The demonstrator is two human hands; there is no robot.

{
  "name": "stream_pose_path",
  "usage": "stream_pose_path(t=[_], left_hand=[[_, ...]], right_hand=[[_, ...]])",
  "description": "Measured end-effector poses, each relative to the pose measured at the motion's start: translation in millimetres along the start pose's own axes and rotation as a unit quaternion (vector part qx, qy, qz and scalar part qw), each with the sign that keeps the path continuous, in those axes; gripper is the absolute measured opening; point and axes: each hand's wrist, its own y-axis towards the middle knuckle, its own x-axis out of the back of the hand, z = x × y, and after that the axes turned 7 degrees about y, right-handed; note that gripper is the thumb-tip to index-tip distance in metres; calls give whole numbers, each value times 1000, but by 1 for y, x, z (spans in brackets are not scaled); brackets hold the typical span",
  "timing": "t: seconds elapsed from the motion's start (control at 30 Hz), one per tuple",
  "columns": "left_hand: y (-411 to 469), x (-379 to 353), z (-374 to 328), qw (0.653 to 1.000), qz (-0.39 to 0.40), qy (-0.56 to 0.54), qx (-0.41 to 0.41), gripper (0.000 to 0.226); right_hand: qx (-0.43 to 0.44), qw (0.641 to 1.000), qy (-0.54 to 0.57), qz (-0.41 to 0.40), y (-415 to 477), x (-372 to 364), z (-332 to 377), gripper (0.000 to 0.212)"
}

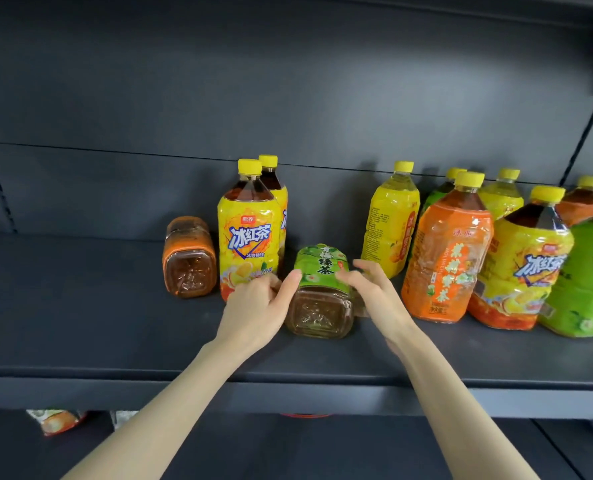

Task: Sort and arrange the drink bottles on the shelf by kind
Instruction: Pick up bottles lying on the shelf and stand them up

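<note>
Open floor runs along the left stretch and the front lip of a dark grey shelf (80,323), ahead of the bottles. At centre a green tea bottle (319,306) lies on its side, base toward the camera, between both hands. The left hand (253,310) grips it, thumb laid on the green label, fingers (269,282) curled at its left flank. The right hand (378,296) touches its right side with fingers (367,266) nearly straight and spread. One orange-labelled bottle (189,261) also lies flat, farther left. Two yellow iced-tea bottles (248,237) stand between the lying pair, one behind the other. To the right, a crowded group of standing bottles (449,258) shows seven yellow caps and reaches the frame edge
</note>
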Motion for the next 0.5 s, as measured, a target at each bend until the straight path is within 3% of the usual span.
stream_pose_path(t=[0.1,0.2,0.37,0.5], left_hand=[[13,-8,-9,993,96,-43,51,59],[19,-13,-6,982,145,-95,74,61],[13,-14,1,968,163,-188,38,39],[7,-15,-2,948,176,-265,-34,33]], right_hand=[[-51,998,-39,4,11,3,1,62],[-48,992,-114,17,17,3,2,61],[22,998,-51,23,14,7,-6,49],[103,995,4,19,9,12,-8,64]])
